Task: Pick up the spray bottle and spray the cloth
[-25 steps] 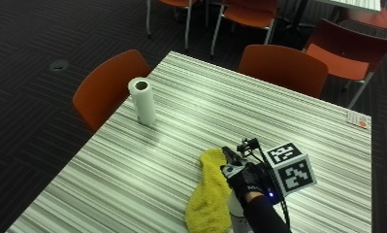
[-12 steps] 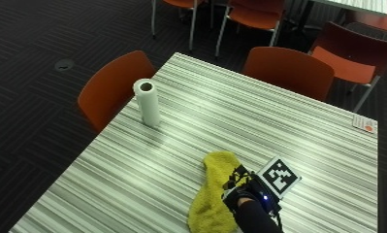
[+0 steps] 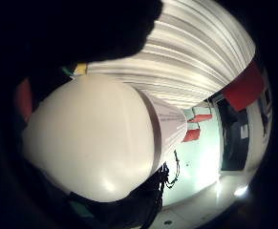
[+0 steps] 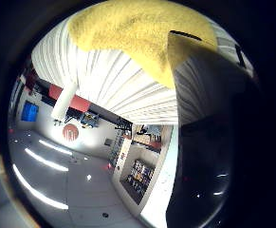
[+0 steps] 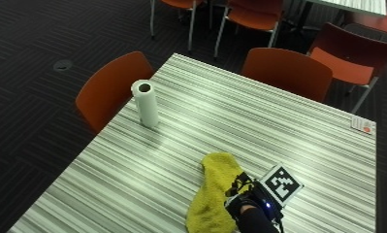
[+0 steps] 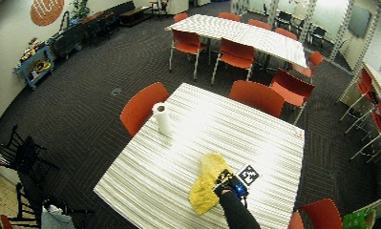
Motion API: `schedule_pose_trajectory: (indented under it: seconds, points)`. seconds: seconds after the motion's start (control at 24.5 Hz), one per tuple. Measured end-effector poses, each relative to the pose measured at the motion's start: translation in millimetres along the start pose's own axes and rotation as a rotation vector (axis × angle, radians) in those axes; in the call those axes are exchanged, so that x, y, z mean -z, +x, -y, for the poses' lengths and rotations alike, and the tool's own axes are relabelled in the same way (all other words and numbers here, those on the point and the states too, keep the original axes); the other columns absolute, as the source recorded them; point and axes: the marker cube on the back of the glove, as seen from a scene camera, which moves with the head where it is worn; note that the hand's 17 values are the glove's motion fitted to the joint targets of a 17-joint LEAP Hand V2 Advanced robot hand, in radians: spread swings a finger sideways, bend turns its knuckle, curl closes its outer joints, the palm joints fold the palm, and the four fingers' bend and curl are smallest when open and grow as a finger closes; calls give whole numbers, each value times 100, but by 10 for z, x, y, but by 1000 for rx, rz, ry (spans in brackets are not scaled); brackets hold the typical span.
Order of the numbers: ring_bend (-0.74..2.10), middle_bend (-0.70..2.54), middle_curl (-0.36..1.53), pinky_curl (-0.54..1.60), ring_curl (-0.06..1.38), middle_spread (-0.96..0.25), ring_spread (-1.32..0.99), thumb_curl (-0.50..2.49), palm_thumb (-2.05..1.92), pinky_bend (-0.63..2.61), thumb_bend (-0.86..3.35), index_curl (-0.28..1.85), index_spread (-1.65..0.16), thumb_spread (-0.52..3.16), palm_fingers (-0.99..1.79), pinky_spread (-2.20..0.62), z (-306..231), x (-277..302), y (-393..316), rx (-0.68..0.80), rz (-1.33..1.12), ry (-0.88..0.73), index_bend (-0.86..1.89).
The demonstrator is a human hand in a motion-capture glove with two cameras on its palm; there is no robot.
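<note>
1. Where the striped table (image 5: 245, 121) meets the outside view's lower edge, the gloved right hand (image 5: 248, 206) sits at the 4 o'clock edge of the yellow cloth (image 5: 212, 189), touching it or just over it.
2. Seen from the little finger side of the palm, a white, rounded spray bottle (image 3: 95, 138) fills much of the view, so it is close against the palm, with the table's stripes behind it. Whether the hand is closed round the bottle cannot be told, and the outside views do not show the bottle at all.
3. From the thumb side of the palm, the cloth lies spread on the table just beside the hand.
4. At about 10 o'clock from the cloth, well apart from it, a paper towel roll (image 5: 146, 103) stands upright near the table's edge, beside an orange chair (image 5: 109, 90).
5. Compared with a second ago, the outside camera has shifted. The hand is at the same side of the cloth as then, slightly nearer the cloth's near end, and the roll and cloth lie as before.
</note>
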Motion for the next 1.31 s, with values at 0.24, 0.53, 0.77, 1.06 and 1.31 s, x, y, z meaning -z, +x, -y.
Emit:
schedule_pose_trajectory:
  seconds: [0.24, 0.53, 0.77, 1.06, 1.31]
  points:
    - [51, 37, 59, 28, 51, -5, -13, 83, 119, 15, -1, 61, -15, 83, 108, 11, -136, 55, -97, 121, 13, -46, 26]
    - [51, 36, 60, 28, 51, -5, -13, 84, 119, 15, -1, 63, -16, 83, 107, 11, -561, 200, -302, 404, 107, 94, 25]
    - [50, 37, 61, 28, 51, -5, -13, 85, 119, 13, -1, 64, -16, 84, 106, 11, -819, 248, -265, 790, 350, 273, 25]
    - [49, 40, 62, 25, 51, -4, -11, 86, 122, 8, 1, 66, -15, 85, 99, 11, -1032, 64, -30, 1177, 661, 393, 30]
    - [49, 40, 63, 23, 51, -3, -11, 86, 123, 10, -1, 66, -14, 85, 100, 11, -956, 21, -21, 1220, 573, 482, 31]
